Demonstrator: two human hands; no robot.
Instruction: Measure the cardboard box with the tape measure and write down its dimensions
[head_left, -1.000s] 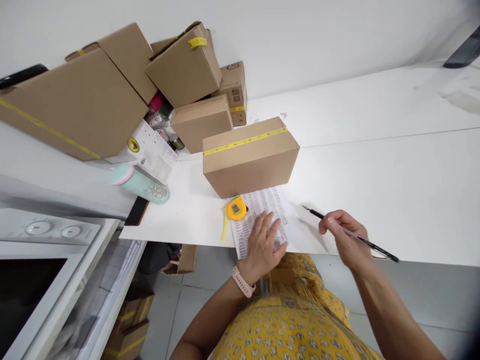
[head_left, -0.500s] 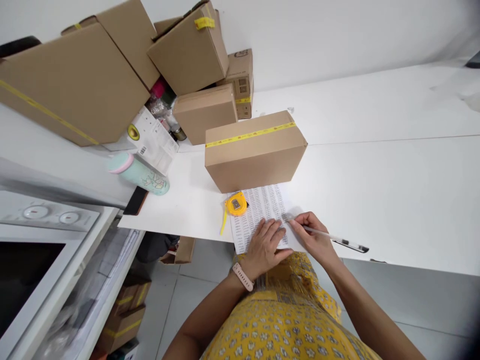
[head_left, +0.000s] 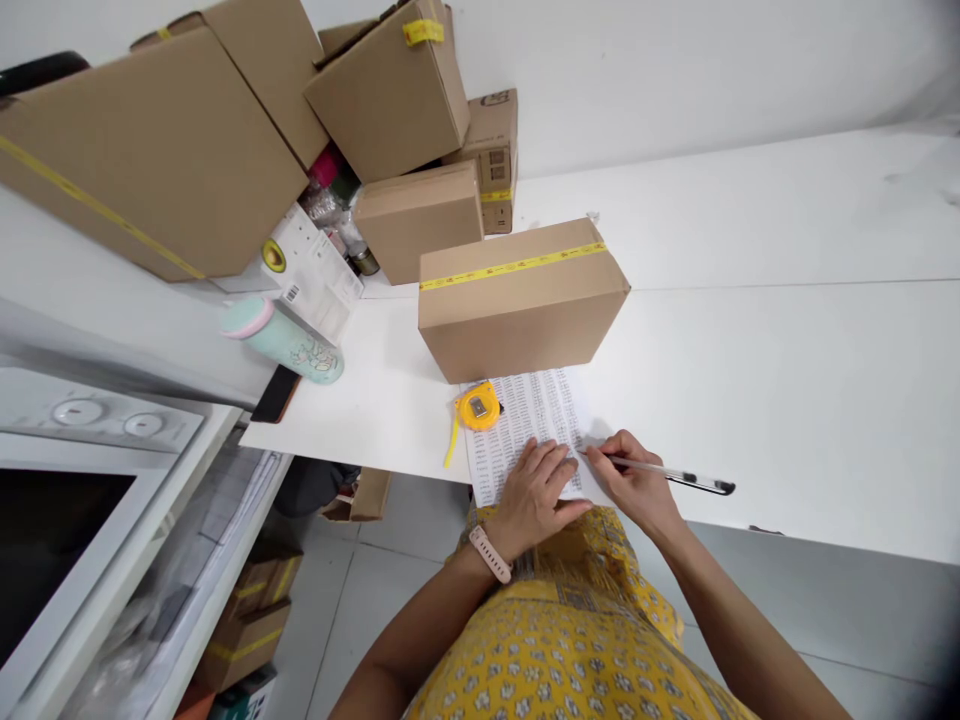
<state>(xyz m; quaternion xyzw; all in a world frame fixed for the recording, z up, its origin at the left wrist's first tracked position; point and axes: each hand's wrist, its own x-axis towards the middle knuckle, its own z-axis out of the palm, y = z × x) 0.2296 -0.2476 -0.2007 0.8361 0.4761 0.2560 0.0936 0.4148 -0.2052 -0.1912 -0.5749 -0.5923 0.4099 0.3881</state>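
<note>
Cloth in yellow with a small flower print point(head_left: 570, 650) at the bottom edge, closest to the camera. Wore a pale pink watch strap point(head_left: 490, 553) on the left wrist. Rested the left hand point(head_left: 534, 490) palm down on the near end of the white paper sheet covered in rows of fine print point(head_left: 529, 415), fingers straight, lightly spread and flat on the page, gripping nothing. Held the slim pen with a clear barrel and black end point(head_left: 675, 474) in the right hand point(head_left: 634, 487), just beside the left, fingers pinched shut around the barrel, tip down at the sheet's right edge, black end pointing off to the right. Had the sheet lying on the white tabletop point(head_left: 765, 390), near end at the near rim.

On the sheet's far left corner, the round yellow tape measure point(head_left: 478, 408), yellow strap trailing toward the rim. Just beyond, touching the sheet's far end, the brown cardboard box sealed with a yellow tape strip point(head_left: 521, 300). Further left, the mint green bottle with a pink lid point(head_left: 283, 340), on its side, and the flat black phone point(head_left: 275, 394) at the tabletop's edge. Behind those, a white printed carton with an avocado picture point(head_left: 315, 275), then a heap of plain brown cardboard boxes point(head_left: 172, 150) against the white wall point(head_left: 675, 70).
</note>
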